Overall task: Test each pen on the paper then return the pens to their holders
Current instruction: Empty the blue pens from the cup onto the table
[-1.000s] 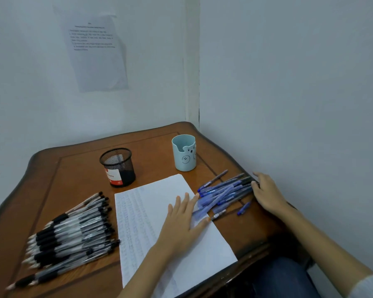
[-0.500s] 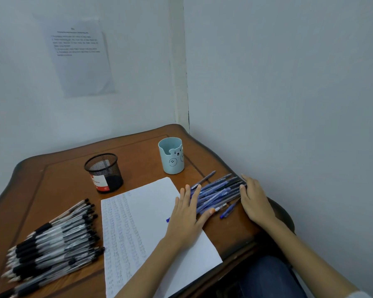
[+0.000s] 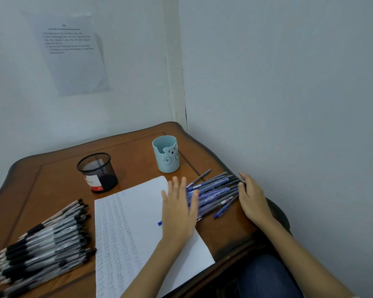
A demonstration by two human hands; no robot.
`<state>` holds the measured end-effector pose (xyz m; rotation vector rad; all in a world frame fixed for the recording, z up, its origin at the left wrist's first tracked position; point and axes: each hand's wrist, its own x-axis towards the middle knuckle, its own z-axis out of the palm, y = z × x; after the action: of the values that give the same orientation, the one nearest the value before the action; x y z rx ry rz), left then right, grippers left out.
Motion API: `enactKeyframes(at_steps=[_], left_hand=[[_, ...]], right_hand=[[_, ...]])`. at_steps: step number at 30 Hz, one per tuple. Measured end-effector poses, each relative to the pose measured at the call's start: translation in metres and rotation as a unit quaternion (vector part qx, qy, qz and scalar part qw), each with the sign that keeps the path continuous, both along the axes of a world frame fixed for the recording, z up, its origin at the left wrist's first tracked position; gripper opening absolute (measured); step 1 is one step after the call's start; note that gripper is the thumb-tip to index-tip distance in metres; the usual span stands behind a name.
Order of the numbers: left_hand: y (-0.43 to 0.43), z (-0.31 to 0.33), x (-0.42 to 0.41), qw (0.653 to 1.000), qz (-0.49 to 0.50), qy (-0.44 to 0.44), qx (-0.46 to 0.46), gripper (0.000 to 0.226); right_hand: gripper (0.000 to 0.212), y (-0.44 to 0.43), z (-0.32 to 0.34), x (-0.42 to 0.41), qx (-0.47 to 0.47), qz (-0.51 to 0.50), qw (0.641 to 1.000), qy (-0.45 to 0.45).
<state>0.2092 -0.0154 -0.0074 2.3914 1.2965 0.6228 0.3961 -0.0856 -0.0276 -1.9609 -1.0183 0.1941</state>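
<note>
White paper (image 3: pixel 127 222) lies nearest me on the brown wooden table (image 3: pixel 58 179), its left half covered in rows of faint scribbles, so the testing looks well advanced. To its left, close to the table edge, a heap of black pens (image 3: pixel 45 239) lies side by side. The left hand (image 3: pixel 179 209) rests flat over the paper's right edge, fingers straight and slightly spread, holding nothing, its far side against the near ends of the blue pens (image 3: pixel 213 190); a small blue tip (image 3: pixel 159 223) shows beside its palm. The right hand (image 3: pixel 253 198) sits at the other end of that pile, by the wall, fingers nearly straight and laid against the pen ends, gripping none. To my eye the two hands are squaring the blue pens into one bundle for the return step. Next, the fingers must curl round the bundle, lift it without spilling any, and stand it in a holder. Farther back the black mesh holder (image 3: pixel 97 172) and the pale blue cup (image 3: pixel 166 154) stand apart, no pens rising from either. A printed sheet (image 3: pixel 71 52) hangs on the wall behind.
</note>
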Motion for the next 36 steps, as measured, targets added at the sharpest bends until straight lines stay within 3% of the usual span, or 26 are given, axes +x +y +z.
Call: enactKeyframes(at_steps=[3,5,11,18,26,36], left_hand=[[-0.010,-0.006,-0.016,0.990,0.105,0.009,-0.094,0.066],[-0.012,-0.008,-0.016,0.983,0.120,0.009,-0.138,0.068],[-0.006,-0.001,-0.007,0.980,0.092,-0.036,-0.171,0.064],[-0.001,-0.003,-0.021,0.968,0.027,-0.161,-0.193,0.052],[0.002,-0.004,-0.038,0.973,-0.003,-0.139,-0.185,0.048],[0.007,-0.003,-0.048,0.960,-0.020,-0.166,-0.225,0.045]], right_hand=[[0.047,0.000,0.001,-0.006,-0.037,0.020,0.998,-0.040],[0.049,0.001,0.001,-0.008,-0.063,0.026,0.995,-0.075],[0.041,0.000,0.005,-0.012,-0.082,-0.010,0.991,-0.106],[0.031,0.004,0.006,-0.004,-0.009,-0.065,0.998,-0.023],[0.026,0.003,0.008,-0.002,0.008,-0.072,0.997,-0.011],[0.022,-0.007,0.031,0.027,-0.071,0.078,0.994,0.000]])
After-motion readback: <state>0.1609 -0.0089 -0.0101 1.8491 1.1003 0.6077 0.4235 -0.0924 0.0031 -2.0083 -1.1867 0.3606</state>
